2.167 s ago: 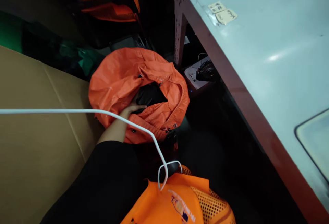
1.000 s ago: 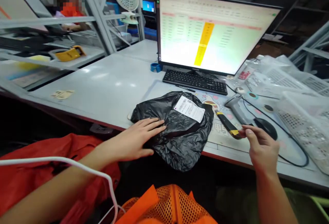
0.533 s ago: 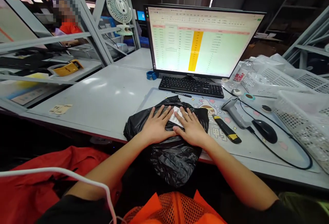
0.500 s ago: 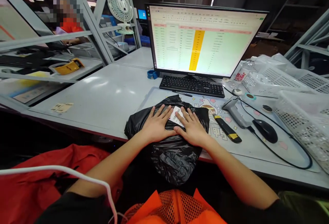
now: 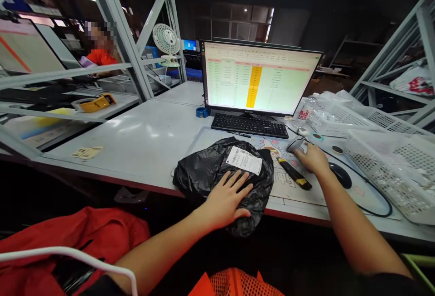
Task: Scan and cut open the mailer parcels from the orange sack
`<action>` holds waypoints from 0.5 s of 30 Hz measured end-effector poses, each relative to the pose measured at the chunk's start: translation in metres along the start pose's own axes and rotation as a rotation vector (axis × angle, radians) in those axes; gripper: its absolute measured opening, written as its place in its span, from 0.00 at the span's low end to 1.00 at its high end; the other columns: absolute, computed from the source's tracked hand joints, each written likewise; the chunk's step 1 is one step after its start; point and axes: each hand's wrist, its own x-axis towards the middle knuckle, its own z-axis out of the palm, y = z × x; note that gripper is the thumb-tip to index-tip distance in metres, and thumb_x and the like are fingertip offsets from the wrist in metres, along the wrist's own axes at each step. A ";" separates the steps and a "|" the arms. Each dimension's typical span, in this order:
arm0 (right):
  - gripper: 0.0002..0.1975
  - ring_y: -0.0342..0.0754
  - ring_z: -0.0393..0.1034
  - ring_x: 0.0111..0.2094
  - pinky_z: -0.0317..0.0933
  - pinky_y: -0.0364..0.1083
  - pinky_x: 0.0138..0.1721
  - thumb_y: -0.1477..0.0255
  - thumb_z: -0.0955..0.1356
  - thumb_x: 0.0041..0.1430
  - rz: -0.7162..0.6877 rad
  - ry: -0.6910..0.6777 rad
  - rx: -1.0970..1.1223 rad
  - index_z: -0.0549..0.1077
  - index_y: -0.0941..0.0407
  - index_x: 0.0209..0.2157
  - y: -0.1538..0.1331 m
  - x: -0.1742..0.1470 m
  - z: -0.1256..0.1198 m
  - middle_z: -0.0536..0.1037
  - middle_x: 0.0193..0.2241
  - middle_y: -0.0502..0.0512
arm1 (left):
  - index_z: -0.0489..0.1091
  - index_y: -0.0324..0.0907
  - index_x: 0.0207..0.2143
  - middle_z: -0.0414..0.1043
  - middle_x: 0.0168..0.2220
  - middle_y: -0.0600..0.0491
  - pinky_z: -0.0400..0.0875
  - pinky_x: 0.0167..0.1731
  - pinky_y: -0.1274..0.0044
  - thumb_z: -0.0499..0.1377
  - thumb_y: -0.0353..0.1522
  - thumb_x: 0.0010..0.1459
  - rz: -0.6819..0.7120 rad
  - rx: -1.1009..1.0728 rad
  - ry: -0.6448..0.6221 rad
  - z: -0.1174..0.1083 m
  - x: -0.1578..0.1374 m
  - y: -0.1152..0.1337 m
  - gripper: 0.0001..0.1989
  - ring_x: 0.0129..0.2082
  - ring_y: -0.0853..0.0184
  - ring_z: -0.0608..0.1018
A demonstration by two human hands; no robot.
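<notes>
A black plastic bag (image 5: 200, 164) lies at the front edge of the desk, partly hanging over it. It bears a white printed label (image 5: 244, 160) with barcodes on its upper face. My left hand (image 5: 226, 198) rests flat on the bag just below the label, fingers spread. Over to the right, my right hand (image 5: 312, 157) is closed around a grey handheld barcode scanner (image 5: 295, 144); most of its handle is hidden under the palm. Between bag and scanner lies a black and yellow utility knife (image 5: 295, 174).
A monitor (image 5: 224, 80) with a spreadsheet stands behind a black keyboard (image 5: 249, 125). A black mouse (image 5: 340, 176), its cable and white plastic baskets (image 5: 380, 164) are at the right. A small fan (image 5: 166, 40) and metal frame (image 5: 117, 28) stand left; a person (image 5: 102, 55) sits beyond.
My right hand has left the bag and moved right onto the barcode scanner. My left hand has slid down the bag, so the label now shows in full. The view has tilted up.
</notes>
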 end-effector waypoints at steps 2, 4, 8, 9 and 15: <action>0.31 0.70 0.71 0.58 0.67 0.61 0.57 0.62 0.71 0.63 0.116 -0.127 -0.146 0.71 0.66 0.62 0.006 0.013 0.008 0.75 0.57 0.77 | 0.64 0.45 0.71 0.47 0.76 0.43 0.50 0.72 0.49 0.54 0.54 0.70 -0.101 0.047 0.054 0.014 0.012 0.020 0.35 0.75 0.44 0.54; 0.31 0.69 0.72 0.58 0.68 0.58 0.55 0.66 0.72 0.60 0.159 -0.189 -0.182 0.71 0.67 0.61 0.001 0.020 0.021 0.76 0.55 0.77 | 0.65 0.42 0.70 0.48 0.75 0.38 0.52 0.71 0.46 0.53 0.52 0.72 -0.210 0.061 0.082 0.023 0.028 0.036 0.34 0.74 0.40 0.55; 0.28 0.66 0.73 0.58 0.68 0.56 0.54 0.72 0.70 0.59 0.186 -0.145 -0.198 0.71 0.69 0.60 -0.020 0.024 0.030 0.76 0.53 0.79 | 0.66 0.40 0.69 0.48 0.75 0.34 0.50 0.70 0.43 0.54 0.51 0.71 -0.297 0.055 0.111 0.028 0.048 0.052 0.34 0.74 0.36 0.55; 0.27 0.66 0.73 0.57 0.68 0.56 0.53 0.71 0.70 0.59 0.186 -0.137 -0.200 0.73 0.69 0.58 -0.025 0.025 0.025 0.77 0.52 0.79 | 0.66 0.40 0.70 0.48 0.75 0.34 0.50 0.70 0.43 0.53 0.51 0.71 -0.295 0.051 0.113 0.027 0.049 0.053 0.34 0.74 0.36 0.54; 0.19 0.53 0.75 0.32 0.68 0.47 0.32 0.61 0.71 0.60 -0.222 -0.261 0.067 0.80 0.60 0.46 -0.059 0.005 -0.051 0.80 0.32 0.61 | 0.67 0.40 0.69 0.47 0.75 0.34 0.51 0.70 0.43 0.54 0.52 0.71 -0.259 0.057 0.103 0.025 0.042 0.050 0.34 0.74 0.37 0.55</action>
